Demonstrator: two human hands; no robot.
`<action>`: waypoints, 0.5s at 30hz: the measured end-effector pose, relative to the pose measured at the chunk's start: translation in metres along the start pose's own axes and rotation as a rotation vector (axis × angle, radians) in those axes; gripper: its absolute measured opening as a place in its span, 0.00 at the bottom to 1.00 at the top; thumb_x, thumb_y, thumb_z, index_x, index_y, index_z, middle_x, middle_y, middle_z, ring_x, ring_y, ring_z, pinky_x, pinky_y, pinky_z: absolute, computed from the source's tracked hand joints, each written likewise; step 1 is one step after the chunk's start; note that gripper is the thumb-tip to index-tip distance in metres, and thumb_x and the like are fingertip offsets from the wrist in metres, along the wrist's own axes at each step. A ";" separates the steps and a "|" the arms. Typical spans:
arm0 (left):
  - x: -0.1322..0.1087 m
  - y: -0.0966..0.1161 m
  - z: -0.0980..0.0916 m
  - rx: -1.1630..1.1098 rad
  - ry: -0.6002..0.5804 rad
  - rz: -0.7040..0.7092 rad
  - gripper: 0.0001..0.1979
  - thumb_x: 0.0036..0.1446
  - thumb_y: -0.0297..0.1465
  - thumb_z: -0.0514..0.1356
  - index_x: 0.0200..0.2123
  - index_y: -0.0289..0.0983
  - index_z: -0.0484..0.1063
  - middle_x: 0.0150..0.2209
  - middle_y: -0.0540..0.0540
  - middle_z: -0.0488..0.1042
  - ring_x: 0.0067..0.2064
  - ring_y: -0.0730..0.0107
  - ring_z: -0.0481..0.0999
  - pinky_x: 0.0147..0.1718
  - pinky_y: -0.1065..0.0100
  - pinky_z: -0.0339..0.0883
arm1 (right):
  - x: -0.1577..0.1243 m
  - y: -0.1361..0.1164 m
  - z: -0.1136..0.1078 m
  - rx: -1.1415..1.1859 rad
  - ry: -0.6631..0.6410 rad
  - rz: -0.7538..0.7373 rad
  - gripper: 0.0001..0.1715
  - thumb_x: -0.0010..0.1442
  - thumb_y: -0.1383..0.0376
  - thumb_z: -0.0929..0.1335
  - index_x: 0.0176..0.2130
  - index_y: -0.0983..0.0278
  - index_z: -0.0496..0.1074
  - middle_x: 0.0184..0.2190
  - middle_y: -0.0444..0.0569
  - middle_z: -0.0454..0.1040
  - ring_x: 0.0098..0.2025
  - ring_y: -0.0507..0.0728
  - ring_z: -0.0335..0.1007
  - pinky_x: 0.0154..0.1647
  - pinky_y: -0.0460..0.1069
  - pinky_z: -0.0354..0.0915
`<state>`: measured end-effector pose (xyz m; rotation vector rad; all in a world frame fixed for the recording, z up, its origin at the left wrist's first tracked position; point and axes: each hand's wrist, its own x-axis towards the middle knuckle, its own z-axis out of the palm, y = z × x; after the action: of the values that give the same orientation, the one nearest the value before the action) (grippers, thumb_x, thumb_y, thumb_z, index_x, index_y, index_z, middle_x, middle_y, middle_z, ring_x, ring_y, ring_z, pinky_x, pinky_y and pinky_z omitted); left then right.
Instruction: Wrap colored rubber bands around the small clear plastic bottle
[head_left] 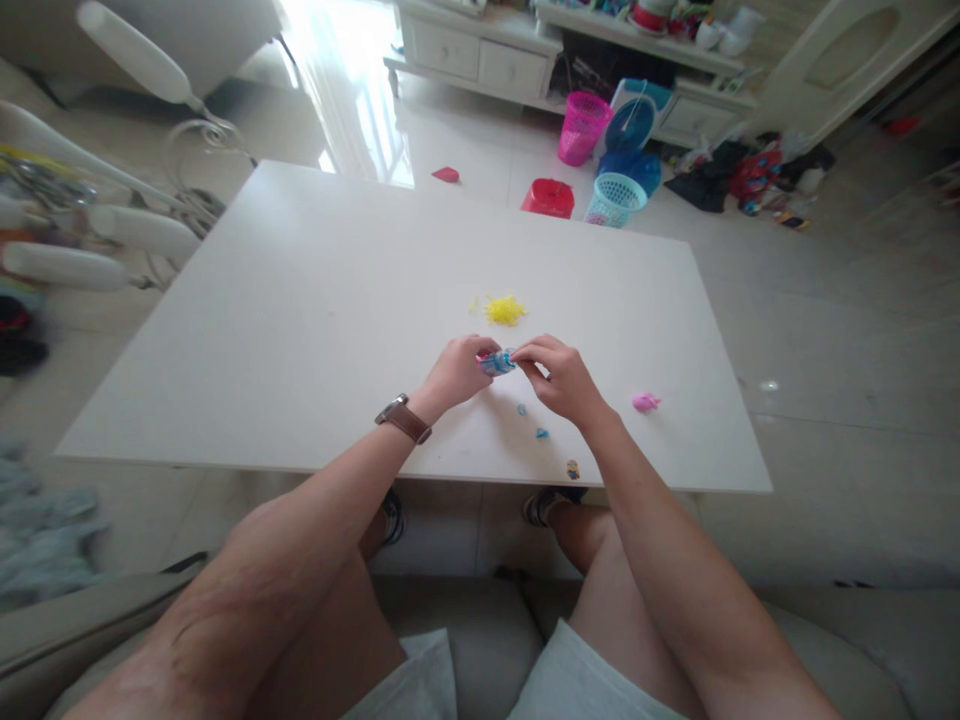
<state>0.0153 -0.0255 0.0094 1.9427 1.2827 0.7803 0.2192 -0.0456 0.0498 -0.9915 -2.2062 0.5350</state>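
Both hands meet over the white table (315, 330), just in front of me. My left hand (456, 372), with a brown watch on its wrist, is closed on one end of a small blue and pink piece (496, 362) that looks like woven bands. My right hand (559, 377) pinches the other end of the same piece with its fingertips. A little heap of yellow bands (504, 310) lies just beyond the hands. Two tiny blue bits (540, 433) lie under my right wrist, and a small pink clump (645, 402) sits to its right.
A small sticker-like figure (573, 468) sits at the table's near edge. On the floor beyond stand a pink basket (581, 128), a teal basket (613, 198) and a red tub (548, 197). White chair backs (112, 235) crowd the left side. My knees are under the table.
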 end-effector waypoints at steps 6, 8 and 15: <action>-0.002 0.007 -0.001 0.081 0.002 0.025 0.13 0.47 0.23 0.63 0.38 0.37 0.81 0.36 0.45 0.79 0.36 0.65 0.76 0.38 0.66 0.70 | 0.001 -0.007 0.002 0.000 0.018 0.064 0.09 0.62 0.74 0.66 0.40 0.61 0.71 0.36 0.47 0.72 0.37 0.56 0.70 0.41 0.51 0.67; -0.002 0.007 -0.001 0.076 0.009 0.032 0.13 0.47 0.23 0.63 0.38 0.37 0.81 0.36 0.45 0.78 0.36 0.65 0.76 0.38 0.66 0.69 | 0.002 -0.008 0.002 0.016 0.030 0.077 0.09 0.62 0.73 0.66 0.40 0.61 0.70 0.39 0.47 0.70 0.36 0.55 0.70 0.40 0.50 0.67; -0.001 0.004 0.001 0.030 0.007 0.031 0.14 0.47 0.23 0.63 0.38 0.37 0.81 0.37 0.45 0.79 0.37 0.65 0.77 0.39 0.66 0.71 | 0.002 -0.002 0.003 -0.032 0.061 0.104 0.03 0.64 0.68 0.69 0.37 0.61 0.70 0.33 0.46 0.72 0.36 0.56 0.69 0.40 0.51 0.66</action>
<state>0.0176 -0.0274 0.0120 1.9894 1.2776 0.7879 0.2147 -0.0461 0.0495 -1.1294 -2.1241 0.5113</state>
